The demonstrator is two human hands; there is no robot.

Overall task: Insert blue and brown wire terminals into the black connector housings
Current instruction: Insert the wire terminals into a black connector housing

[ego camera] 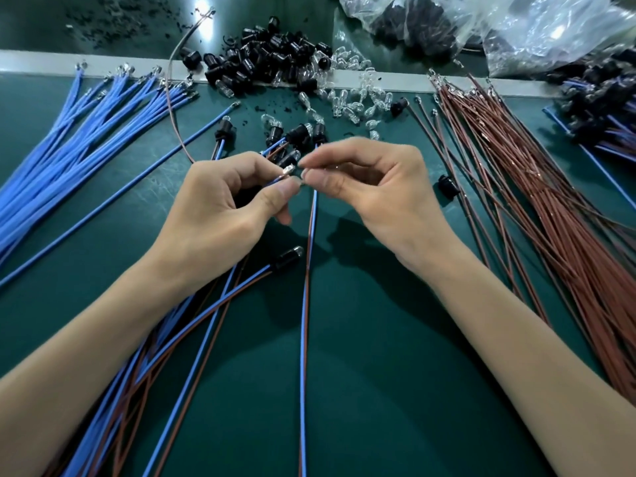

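My left hand [223, 208] pinches the end of a blue wire [275, 179] between thumb and fingers, and its metal terminal [288, 170] sticks out to the right. My right hand [371, 191] meets it, thumb and forefinger pinched together at the terminal's tip; what they grip is small and mostly hidden. A blue and brown wire pair [304, 339] lies on the green mat [395, 373] under both hands and runs up to a black housing [318, 131]. Loose black housings [272, 60] are heaped at the back centre.
Blue wires [69, 160] fan out on the left and brown wires [550, 215] on the right. Clear bulbs [354, 98] lie scattered behind the hands. Finished pairs [165, 346] cross under my left forearm. Plastic bags [516, 25] sit at the back right, and one housing [447, 185] lies alone.
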